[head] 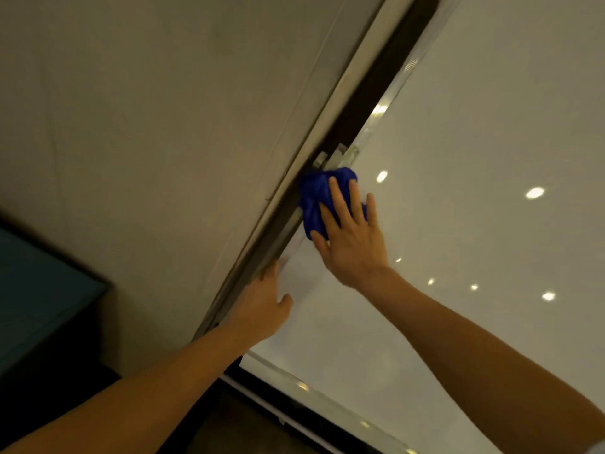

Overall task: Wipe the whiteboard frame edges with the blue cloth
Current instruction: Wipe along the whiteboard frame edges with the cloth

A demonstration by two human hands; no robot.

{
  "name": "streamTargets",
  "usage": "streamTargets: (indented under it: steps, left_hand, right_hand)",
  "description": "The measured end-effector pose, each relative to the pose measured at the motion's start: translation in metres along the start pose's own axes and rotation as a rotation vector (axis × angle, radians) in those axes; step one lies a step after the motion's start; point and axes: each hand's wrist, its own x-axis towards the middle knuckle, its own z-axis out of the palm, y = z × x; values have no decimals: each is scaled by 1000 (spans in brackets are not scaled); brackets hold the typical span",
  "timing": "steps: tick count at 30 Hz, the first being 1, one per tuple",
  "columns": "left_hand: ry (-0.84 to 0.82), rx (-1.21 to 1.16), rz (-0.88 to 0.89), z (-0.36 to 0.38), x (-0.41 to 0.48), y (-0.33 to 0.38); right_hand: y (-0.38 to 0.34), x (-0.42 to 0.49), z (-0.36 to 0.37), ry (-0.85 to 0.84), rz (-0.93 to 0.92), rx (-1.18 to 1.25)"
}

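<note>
The whiteboard (pixel 458 208) fills the right of the view, tilted, its glossy face reflecting ceiling lights. Its metal frame edge (pixel 376 126) runs diagonally from upper right to lower left. My right hand (pixel 352 239) lies flat with fingers spread, pressing the bunched blue cloth (pixel 316 199) against the left frame edge just below a metal bracket (pixel 340 157). My left hand (pixel 265 304) grips the same frame edge lower down, thumb on the board face, fingers hidden behind the edge. The bottom frame rail (pixel 314 388) runs toward the lower right.
A beige wall (pixel 147 126) lies left of the board, with a pale trim strip (pixel 294 198) beside the frame. A dark teal cabinet (pixel 39 296) stands at the lower left. Dark floor shows below the bottom rail.
</note>
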Motion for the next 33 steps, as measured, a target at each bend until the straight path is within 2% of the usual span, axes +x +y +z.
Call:
streamTargets:
  steps: [4,8,10,12,15,18,20,22,25,27,29,32,33]
  left_hand:
    - [83,64,85,5,12,23]
    - [224,158,123,9,36,66]
    - [295,220,124,11,46,92]
    - [359,306,120,13,55,114]
    - [430,497,124,11,64,137]
    - [468,669,163,7,75,155]
    - [507,700,200,6,87,175]
    - [546,734,220,2,99,191]
    - [547,880,182,5,109,203]
    - [528,898,155,8,114,202]
    - [519,895,149,8,123,200]
    - [523,835,153,6,139,201]
    - [538,809,150,5,145,204]
  right_hand:
    - [-3,-13,9,-60,-184,6]
    - [77,43,-19,44,-31,-61]
    - [105,58,-29,89,86,-1]
    - [103,56,-28,123,52,38]
    - [100,44,-21,144,-136,17]
    - [143,76,-45,225,-25,17]
    - [175,104,-67,314,64,86]
    - [175,118,-71,366,-78,130]
    - [157,108,-46,283,-501,45]
    - [169,113,-43,250,-568,-1]
    - [194,140,-53,316,-498,-41]
    - [233,172,-76,374,-168,-13]
    - [234,176,-75,378,-135,4]
